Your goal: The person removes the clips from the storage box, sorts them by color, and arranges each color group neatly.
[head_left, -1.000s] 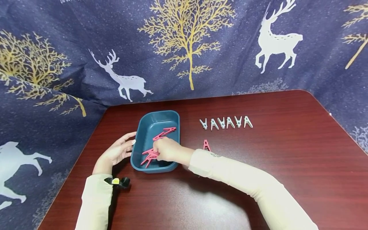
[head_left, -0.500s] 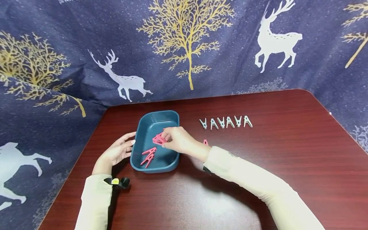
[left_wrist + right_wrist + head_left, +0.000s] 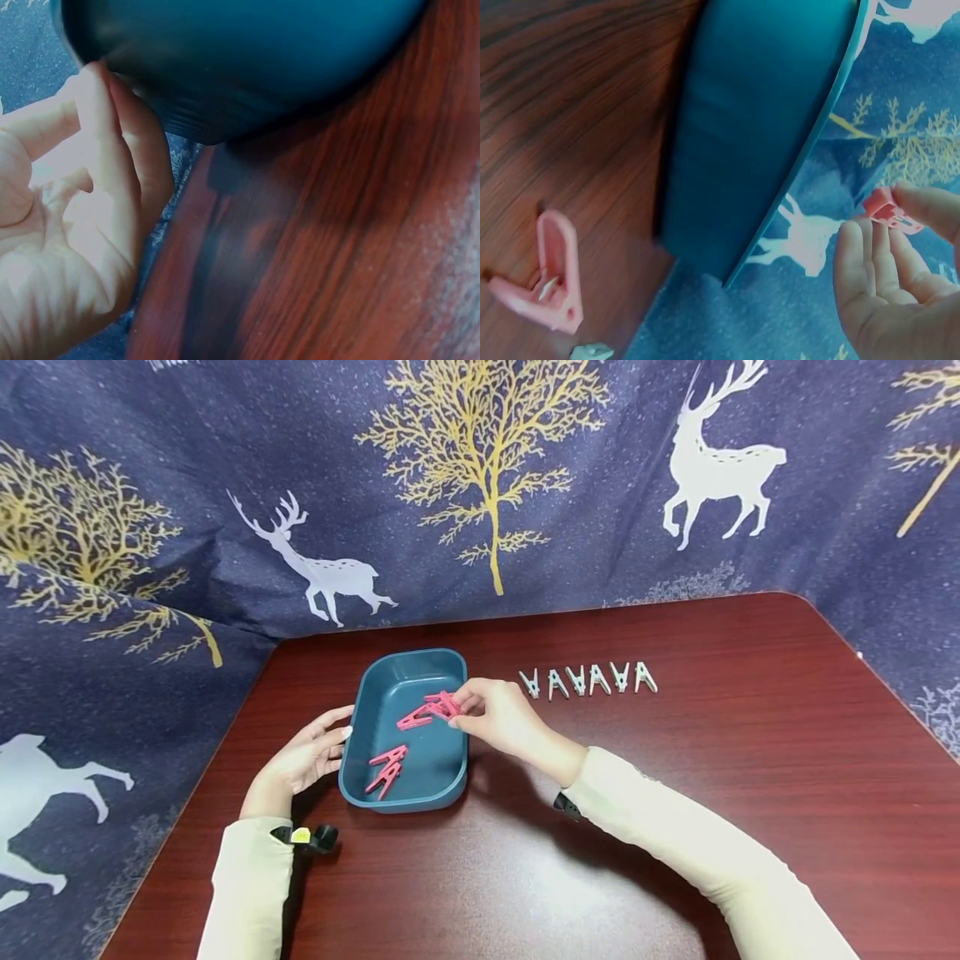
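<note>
My right hand [image 3: 498,714] pinches a pink clothespin [image 3: 891,211] between thumb and fingertips, at the right rim of the blue bin [image 3: 442,793]. Inside the bin lie several more pink clothespins; one clothespin [image 3: 414,719] is just left of the held one, and another clothespin [image 3: 385,778] is near the front left. Fairly straight fingers of my left hand [image 3: 303,756] touch the bin's left side at its rim. A loose pink clothespin [image 3: 551,281] rests on the table beside the bin; in the head view the right arm hides it.
A row of several pale clothespins [image 3: 597,679] lies right of the bin on the dark red wooden table [image 3: 750,735]. Behind the table hangs a blue cloth [image 3: 600,527] with deer and trees. A black wrist camera [image 3: 325,837] sits at the left cuff.
My right hand has risen from inside the bin and moved to its right rim with a pink clothespin. The left hand has stayed at the bin's left side.
</note>
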The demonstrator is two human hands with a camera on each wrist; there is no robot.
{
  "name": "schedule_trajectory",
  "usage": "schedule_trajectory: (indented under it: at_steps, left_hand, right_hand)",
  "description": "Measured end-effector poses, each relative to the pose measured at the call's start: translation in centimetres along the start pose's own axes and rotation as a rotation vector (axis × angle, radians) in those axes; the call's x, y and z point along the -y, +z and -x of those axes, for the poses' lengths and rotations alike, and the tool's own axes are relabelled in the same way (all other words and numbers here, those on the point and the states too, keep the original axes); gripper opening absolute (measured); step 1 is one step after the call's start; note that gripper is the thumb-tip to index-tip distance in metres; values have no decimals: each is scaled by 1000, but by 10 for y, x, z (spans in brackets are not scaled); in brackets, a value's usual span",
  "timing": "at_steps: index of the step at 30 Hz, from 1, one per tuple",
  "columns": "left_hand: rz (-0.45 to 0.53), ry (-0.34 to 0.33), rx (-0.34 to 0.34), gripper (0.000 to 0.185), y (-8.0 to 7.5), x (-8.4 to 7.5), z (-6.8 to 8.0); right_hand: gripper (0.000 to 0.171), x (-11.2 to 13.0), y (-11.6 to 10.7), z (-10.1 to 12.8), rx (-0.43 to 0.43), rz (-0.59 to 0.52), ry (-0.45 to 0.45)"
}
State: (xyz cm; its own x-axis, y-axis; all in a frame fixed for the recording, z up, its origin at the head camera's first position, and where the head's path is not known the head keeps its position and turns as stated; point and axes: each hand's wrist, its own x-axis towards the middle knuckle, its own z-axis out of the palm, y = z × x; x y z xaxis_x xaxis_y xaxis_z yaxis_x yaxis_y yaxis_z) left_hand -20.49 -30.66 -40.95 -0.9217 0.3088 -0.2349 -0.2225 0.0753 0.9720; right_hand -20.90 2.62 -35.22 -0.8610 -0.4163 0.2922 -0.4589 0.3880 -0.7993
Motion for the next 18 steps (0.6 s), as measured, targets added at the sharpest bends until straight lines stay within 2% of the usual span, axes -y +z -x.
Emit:
schedule_trajectory:
  at_steps: [11,15,18]
  left_hand:
    - [6,11,5,40,0,0,0]
    - [15,10,6,38,0,1,0]
    - [28,17,16,36,1,1,0]
  right_hand:
    - [17,-18,-21,11,-85,-50,90]
    - [17,-26,-26,15,-87,-82,122]
    - [17,-31,-30,19,-72,-118,183]
